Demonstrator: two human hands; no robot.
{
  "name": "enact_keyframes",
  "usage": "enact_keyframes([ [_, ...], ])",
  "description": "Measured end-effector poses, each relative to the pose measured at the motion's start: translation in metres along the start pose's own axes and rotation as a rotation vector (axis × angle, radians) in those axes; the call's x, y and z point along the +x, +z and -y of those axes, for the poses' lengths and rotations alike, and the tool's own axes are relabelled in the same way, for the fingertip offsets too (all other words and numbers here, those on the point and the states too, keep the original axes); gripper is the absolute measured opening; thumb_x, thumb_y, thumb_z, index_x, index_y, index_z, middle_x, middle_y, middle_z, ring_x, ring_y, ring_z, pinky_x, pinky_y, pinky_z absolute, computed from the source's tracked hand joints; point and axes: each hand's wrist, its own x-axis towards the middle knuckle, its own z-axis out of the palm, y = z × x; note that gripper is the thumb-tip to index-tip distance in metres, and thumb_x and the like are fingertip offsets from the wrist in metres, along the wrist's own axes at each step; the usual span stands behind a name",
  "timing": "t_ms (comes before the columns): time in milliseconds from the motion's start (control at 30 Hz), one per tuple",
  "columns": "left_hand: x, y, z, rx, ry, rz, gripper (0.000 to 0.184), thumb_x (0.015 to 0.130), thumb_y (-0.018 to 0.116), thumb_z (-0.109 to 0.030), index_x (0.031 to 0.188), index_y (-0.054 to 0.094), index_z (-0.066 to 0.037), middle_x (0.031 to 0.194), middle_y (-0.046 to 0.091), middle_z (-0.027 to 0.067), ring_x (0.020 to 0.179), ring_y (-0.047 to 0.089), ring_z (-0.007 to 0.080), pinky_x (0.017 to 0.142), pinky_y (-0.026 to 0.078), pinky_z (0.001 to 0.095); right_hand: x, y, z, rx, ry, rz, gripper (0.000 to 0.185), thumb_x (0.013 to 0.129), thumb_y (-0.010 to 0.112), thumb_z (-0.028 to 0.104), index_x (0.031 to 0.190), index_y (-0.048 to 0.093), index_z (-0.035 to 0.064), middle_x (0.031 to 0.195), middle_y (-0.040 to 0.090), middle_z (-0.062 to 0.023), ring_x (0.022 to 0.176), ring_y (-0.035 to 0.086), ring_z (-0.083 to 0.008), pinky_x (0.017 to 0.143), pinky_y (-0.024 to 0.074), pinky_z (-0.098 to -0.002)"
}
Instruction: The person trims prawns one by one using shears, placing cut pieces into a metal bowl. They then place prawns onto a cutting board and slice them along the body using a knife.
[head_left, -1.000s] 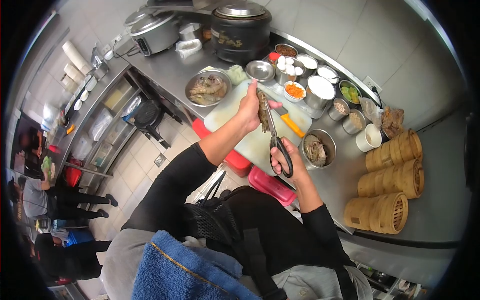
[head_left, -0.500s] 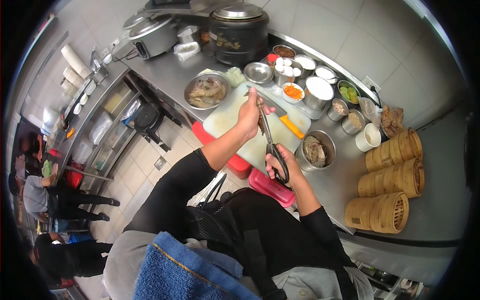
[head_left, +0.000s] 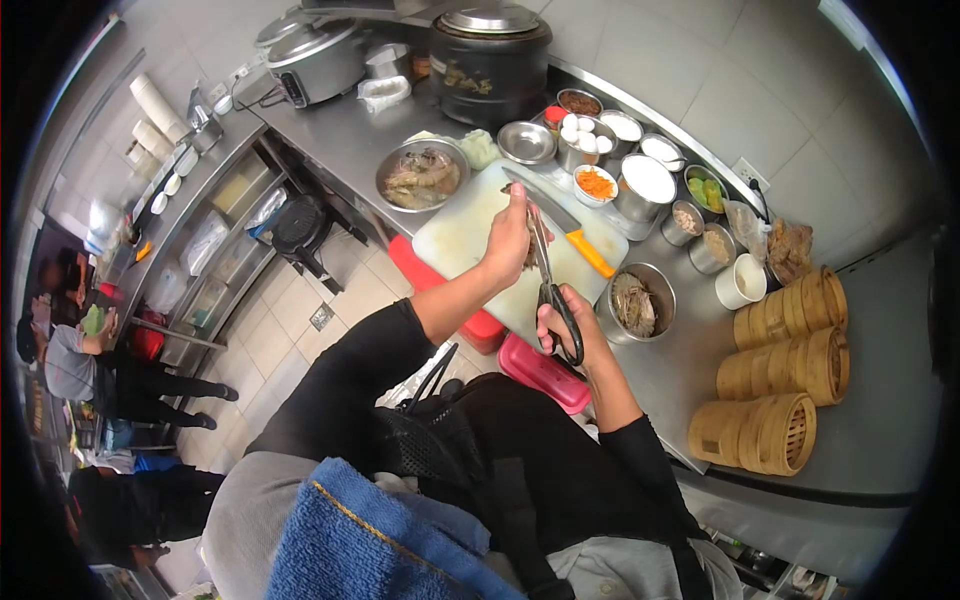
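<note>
My left hand point(head_left: 508, 240) is closed on a shrimp point(head_left: 530, 250), mostly hidden by the fingers, above the white cutting board point(head_left: 455, 245). Black-handled scissors point(head_left: 552, 300) are gripped in my right hand point(head_left: 575, 325), their blades pointing up along the shrimp. Behind my hands a knife point(head_left: 590, 252) with a yellow handle lies on the board. To the left of the board stands a metal bowl of shrimp point(head_left: 422, 178). Right of my right hand, a metal pot point(head_left: 665, 300) holds more shrimp.
Bamboo steamers point(head_left: 755, 432) stand at the right. Containers of eggs point(head_left: 585, 135), shredded carrot point(head_left: 596, 184) and other ingredients line the back. A black soup warmer point(head_left: 490, 70) and a rice cooker point(head_left: 315, 65) stand behind. Red bins point(head_left: 540, 375) sit below the counter edge. Two people point(head_left: 75, 360) are at far left.
The shrimp in my left hand shows less than a second ago, more covered by the fingers. The scissors and my right hand have shifted slightly. The view has moved a little.
</note>
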Motion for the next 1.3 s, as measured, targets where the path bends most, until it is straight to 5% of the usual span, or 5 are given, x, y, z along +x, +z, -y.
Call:
enact_keyframes([
  [133, 0.002, -0.003, -0.003, -0.032, 0.104, 0.046, 0.066, 0.102, 0.027, -0.068, 0.084, 0.052, -0.009, 0.061, 0.056, 0.0081, 0.067, 0.065, 0.0223, 0.060, 0.047, 0.0333, 0.003, -0.003, 0.000, -0.085, 0.025, 0.006, 0.036, 0.088, 0.081, 0.028, 0.090, 0.051, 0.0082, 0.063, 0.057, -0.0014, 0.044, 0.051, -0.0078, 0.041, 0.0422, -0.0224],
  [967, -0.010, -0.015, 0.008, 0.038, 0.161, 0.074, 0.071, 0.103, 0.023, -0.068, 0.090, 0.059, -0.007, 0.065, 0.054, 0.0021, 0.058, 0.055, 0.0123, 0.050, 0.041, 0.0268, -0.002, 0.015, 0.007, -0.005, 0.037, 0.027, 0.033, 0.091, 0.077, 0.028, 0.091, 0.051, 0.0078, 0.062, 0.056, -0.0012, 0.043, 0.049, -0.0084, 0.041, 0.0419, -0.0237],
  [1167, -0.004, -0.029, 0.009, 0.302, 0.188, 0.135, 0.071, 0.105, 0.018, -0.063, 0.106, 0.061, -0.007, 0.066, 0.054, 0.0017, 0.056, 0.050, 0.0100, 0.051, 0.038, 0.0251, -0.003, 0.018, 0.018, -0.085, 0.059, 0.027, 0.029, 0.091, 0.076, 0.023, 0.090, 0.051, 0.0075, 0.060, 0.055, -0.0008, 0.041, 0.048, -0.0078, 0.037, 0.0391, -0.0233],
  [1300, -0.008, -0.028, 0.009, 0.275, 0.310, 0.134, 0.065, 0.107, 0.022, -0.059, 0.131, 0.058, -0.010, 0.066, 0.053, -0.0004, 0.055, 0.047, 0.0070, 0.050, 0.038, 0.0233, -0.005, 0.015, 0.012, 0.004, 0.085, 0.033, 0.029, 0.092, 0.075, 0.026, 0.091, 0.052, 0.0074, 0.062, 0.056, -0.0019, 0.044, 0.051, -0.0082, 0.039, 0.0415, -0.0239],
])
